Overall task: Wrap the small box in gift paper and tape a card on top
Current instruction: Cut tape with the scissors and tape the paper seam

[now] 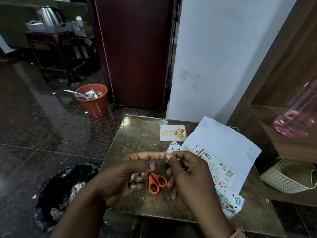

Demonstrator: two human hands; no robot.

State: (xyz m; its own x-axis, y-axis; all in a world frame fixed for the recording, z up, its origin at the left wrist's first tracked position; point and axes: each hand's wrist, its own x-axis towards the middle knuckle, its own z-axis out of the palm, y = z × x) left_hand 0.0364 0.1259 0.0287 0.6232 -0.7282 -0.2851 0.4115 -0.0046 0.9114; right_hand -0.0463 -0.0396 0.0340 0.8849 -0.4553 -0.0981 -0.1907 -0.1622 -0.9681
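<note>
Both hands hover over the small brown table (137,134). My left hand (120,179) and my right hand (187,170) pinch a short strip of clear tape (161,154) between their fingertips. The lower fingers of my left hand also curl round something small and white. The small box (217,167), printed with barcodes, lies at the right, partly covered by patterned gift paper (229,201) whose white underside (223,143) stands up behind it. A "Happy Birthday" card (172,133) lies flat at the table's far side. Orange-handled scissors (157,183) lie under my hands.
A black plastic bag (63,186) with scraps sits on the floor left of the table. An orange bin (94,103) stands further back by a dark red fridge (137,48). At the right are a wooden shelf with a pink bottle (298,114) and a white basket (283,177).
</note>
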